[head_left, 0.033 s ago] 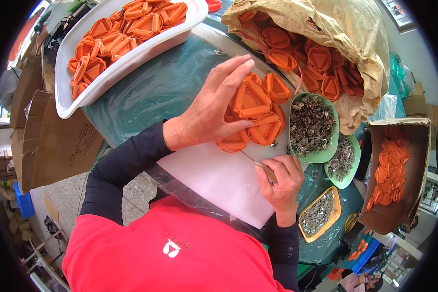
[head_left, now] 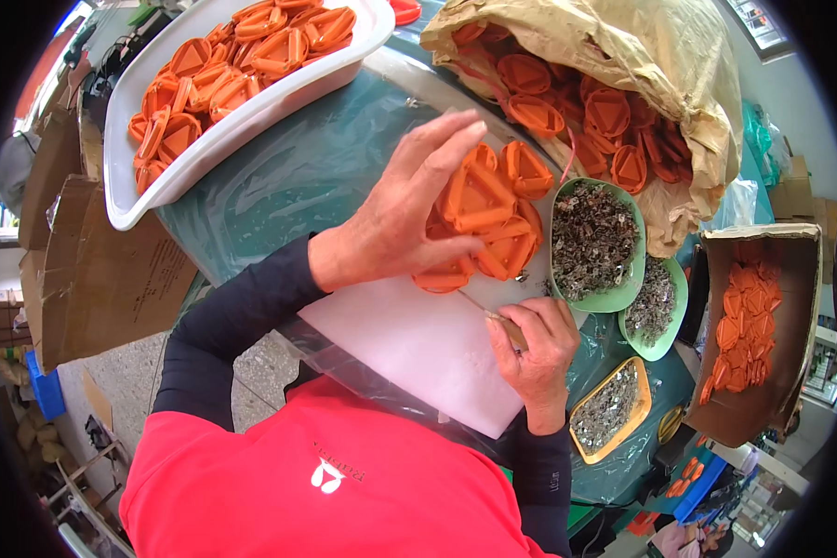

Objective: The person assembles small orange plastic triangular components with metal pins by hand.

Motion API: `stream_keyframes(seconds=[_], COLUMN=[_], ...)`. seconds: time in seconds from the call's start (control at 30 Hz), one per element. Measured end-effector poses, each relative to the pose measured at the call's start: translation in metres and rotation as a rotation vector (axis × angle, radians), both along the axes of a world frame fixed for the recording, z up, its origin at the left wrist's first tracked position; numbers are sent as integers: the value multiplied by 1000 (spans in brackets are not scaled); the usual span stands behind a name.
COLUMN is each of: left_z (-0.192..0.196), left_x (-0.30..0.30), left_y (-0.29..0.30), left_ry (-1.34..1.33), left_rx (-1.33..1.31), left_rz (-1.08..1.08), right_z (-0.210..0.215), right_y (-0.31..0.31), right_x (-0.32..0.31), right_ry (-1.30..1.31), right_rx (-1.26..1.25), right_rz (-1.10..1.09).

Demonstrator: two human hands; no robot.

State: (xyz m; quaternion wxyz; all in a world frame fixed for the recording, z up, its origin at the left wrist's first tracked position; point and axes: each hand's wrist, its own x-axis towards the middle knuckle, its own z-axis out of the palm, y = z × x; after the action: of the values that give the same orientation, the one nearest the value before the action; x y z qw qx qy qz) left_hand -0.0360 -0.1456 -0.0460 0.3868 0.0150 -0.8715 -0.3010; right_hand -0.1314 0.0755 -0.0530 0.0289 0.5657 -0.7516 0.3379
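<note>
A small pile of orange plastic parts (head_left: 479, 200), rounded with triangular frames, lies on a white sheet (head_left: 418, 344) in front of me. My left hand (head_left: 391, 219) is at the pile's left side, fingers stretched out and apart, thumb reaching across the lower parts. Whether the thumb presses on them I cannot tell. In my right hand (head_left: 541, 349) is a thin metal-shafted tool with a wooden handle (head_left: 511, 331), gripped between thumb and fingers. Its shaft points up and left to the lowest orange part; the tip's contact is unclear.
Small metal pieces fill a green bowl (head_left: 638, 279), another green bowl (head_left: 661, 350) and a yellow tray (head_left: 644, 402) on the right. More orange parts fill a white tub (head_left: 279, 98), a brown paper sack (head_left: 679, 84) and a cardboard box (head_left: 800, 316).
</note>
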Motion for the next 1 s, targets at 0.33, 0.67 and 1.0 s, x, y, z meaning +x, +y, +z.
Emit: stream_keyframes(seconds=[0.33, 0.67, 1.0], left_z=[8, 19, 34], left_x=[-73, -95, -45], left_y=[-26, -28, -17], left_ry=[-79, -291, -305], left_rx=[-108, 370, 1062], left_rz=[39, 8, -266], right_z=[1, 1, 1], right_y=[2, 1, 3], right_x=[1, -1, 2], right_ry=[-25, -28, -9], right_rx=[-2, -17, -24], right_rz=[3, -5, 7])
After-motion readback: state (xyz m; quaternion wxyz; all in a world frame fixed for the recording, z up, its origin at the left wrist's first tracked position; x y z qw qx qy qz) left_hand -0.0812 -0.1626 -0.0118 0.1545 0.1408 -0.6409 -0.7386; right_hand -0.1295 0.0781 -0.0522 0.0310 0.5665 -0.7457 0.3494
